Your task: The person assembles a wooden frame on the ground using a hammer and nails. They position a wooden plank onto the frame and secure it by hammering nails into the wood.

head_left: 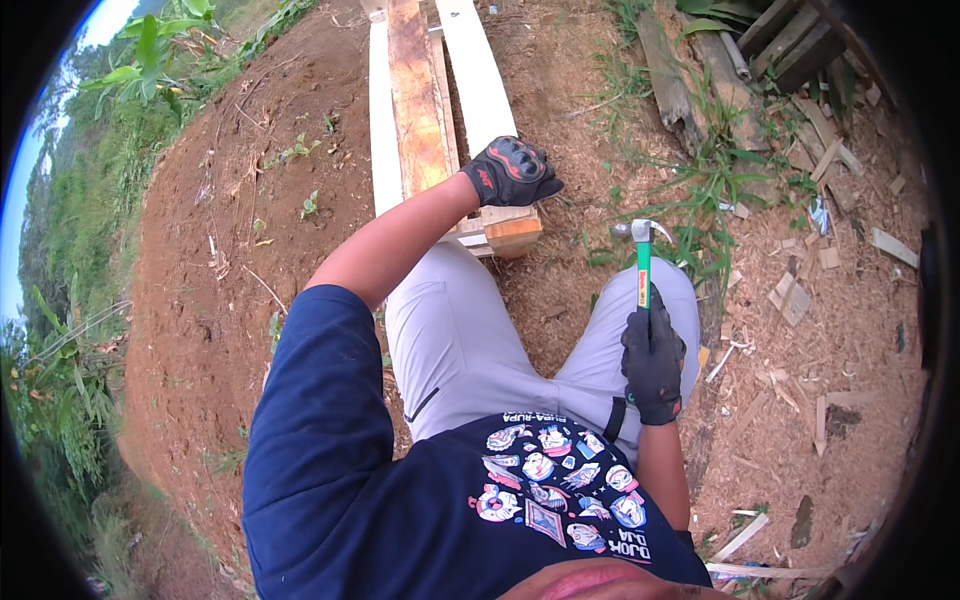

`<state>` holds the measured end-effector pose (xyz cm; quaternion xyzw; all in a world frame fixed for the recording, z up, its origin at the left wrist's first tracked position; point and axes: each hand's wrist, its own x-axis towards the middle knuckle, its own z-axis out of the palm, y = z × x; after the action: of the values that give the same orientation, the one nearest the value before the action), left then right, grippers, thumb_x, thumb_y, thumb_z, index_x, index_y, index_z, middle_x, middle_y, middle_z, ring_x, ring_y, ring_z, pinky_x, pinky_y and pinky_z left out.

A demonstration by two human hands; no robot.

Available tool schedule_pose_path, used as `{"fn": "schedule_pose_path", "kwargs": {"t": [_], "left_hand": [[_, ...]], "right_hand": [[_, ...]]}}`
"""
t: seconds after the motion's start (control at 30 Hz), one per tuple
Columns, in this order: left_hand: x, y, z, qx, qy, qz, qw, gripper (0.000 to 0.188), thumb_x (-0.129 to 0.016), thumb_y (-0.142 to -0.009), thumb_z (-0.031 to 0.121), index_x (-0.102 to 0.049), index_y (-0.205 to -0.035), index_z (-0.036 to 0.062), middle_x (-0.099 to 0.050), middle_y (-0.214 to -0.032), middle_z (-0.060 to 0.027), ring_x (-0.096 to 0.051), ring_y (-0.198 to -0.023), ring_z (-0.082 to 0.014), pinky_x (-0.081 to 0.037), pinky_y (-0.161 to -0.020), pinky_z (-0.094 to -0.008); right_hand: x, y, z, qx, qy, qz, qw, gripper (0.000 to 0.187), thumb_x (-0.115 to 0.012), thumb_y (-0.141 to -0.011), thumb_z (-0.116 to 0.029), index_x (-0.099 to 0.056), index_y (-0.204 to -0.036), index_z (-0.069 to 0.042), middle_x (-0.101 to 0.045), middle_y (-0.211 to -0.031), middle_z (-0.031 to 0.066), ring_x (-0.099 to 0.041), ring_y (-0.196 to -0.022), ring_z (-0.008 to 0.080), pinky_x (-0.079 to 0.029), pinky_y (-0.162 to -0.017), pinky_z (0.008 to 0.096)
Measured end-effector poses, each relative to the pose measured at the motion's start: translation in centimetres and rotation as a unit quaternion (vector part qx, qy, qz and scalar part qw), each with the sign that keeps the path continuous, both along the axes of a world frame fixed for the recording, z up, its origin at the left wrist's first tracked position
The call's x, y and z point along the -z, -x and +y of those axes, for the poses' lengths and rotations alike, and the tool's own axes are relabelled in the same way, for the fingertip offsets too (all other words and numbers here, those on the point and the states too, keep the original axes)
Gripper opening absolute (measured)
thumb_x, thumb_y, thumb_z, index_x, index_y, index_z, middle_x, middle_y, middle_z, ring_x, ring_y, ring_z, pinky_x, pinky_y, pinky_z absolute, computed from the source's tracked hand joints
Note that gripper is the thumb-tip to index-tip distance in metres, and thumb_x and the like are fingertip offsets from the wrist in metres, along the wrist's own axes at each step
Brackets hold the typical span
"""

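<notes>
My left hand (513,172), in a black glove with red marks, is closed in a fist over the near end of a wooden frame; whatever its fingers hold is hidden underneath. The frame has a brown weathered board (420,100) between a pale right-hand board (480,75) and a pale left-hand one (381,130). Just below that hand, a cut wood block (513,232) shows at the frame's near end. My gloved right hand (653,365) is wrapped round the green handle of a claw hammer (643,262), its metal head raised above my right knee.
Reddish bare soil (210,300) slopes off on the left toward green plants. Sawdust and wood offcuts (790,298) litter the ground on the right. Old planks (672,85) lie among grass at the far right, near a stack of dark timber (795,45).
</notes>
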<state>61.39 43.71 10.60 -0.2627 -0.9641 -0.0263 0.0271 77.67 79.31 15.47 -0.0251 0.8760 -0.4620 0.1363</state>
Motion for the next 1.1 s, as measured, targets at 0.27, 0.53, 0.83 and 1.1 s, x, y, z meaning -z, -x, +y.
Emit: {"fn": "schedule_pose_path", "kwargs": {"t": [0.27,0.53,0.83,1.1], "left_hand": [[-2.8,-0.3,1.0,-0.081,0.051,-0.119,0.988,0.056,-0.052,-0.107,0.057,-0.08,-0.083,0.0144,-0.076,-0.086,-0.0124,-0.074,-0.082,-0.0342,-0.059,-0.077,-0.0455],[-5.0,-7.7,1.6,-0.174,-0.788,-0.405,0.43,0.085,-0.04,-0.105,0.077,-0.068,-0.134,0.0029,-0.047,-0.067,0.0057,-0.045,-0.055,-0.0122,-0.039,-0.053,-0.0305],[-8.4,-17.2,9.6,-0.158,-0.811,-0.418,0.377,0.12,-0.018,-0.091,0.098,-0.051,-0.155,0.0014,-0.06,-0.091,0.0042,-0.041,-0.064,-0.0066,-0.031,-0.057,-0.022],[-7.0,-18.7,10.9,-0.193,-0.807,-0.391,0.398,0.098,-0.018,-0.101,0.086,-0.061,-0.146,0.0096,-0.059,-0.081,0.0069,-0.037,-0.055,-0.0044,-0.025,-0.046,-0.0239]], "right_hand": [[-0.2,0.5,0.5,0.009,0.026,-0.042,0.999,0.053,-0.048,-0.111,-0.032,-0.051,-0.154,-0.002,-0.064,-0.084,0.0091,-0.066,-0.074,0.0242,-0.051,-0.069,0.0425],[-3.2,2.4,-1.0,0.016,0.082,-0.104,0.991,0.031,-0.071,-0.101,-0.024,-0.063,-0.121,-0.002,-0.062,-0.073,0.0049,-0.058,-0.052,0.0187,-0.049,-0.054,0.0366],[-8.7,2.3,-7.6,-0.105,0.072,0.118,0.985,0.038,-0.085,-0.088,-0.023,-0.066,-0.116,-0.005,-0.07,-0.099,0.0078,-0.071,-0.085,0.0254,-0.057,-0.075,0.0408],[-8.1,2.9,-9.6,-0.16,-0.003,0.071,0.985,0.033,-0.075,-0.092,-0.028,-0.069,-0.117,-0.008,-0.071,-0.109,0.0094,-0.074,-0.095,0.0288,-0.057,-0.082,0.0452]]}}
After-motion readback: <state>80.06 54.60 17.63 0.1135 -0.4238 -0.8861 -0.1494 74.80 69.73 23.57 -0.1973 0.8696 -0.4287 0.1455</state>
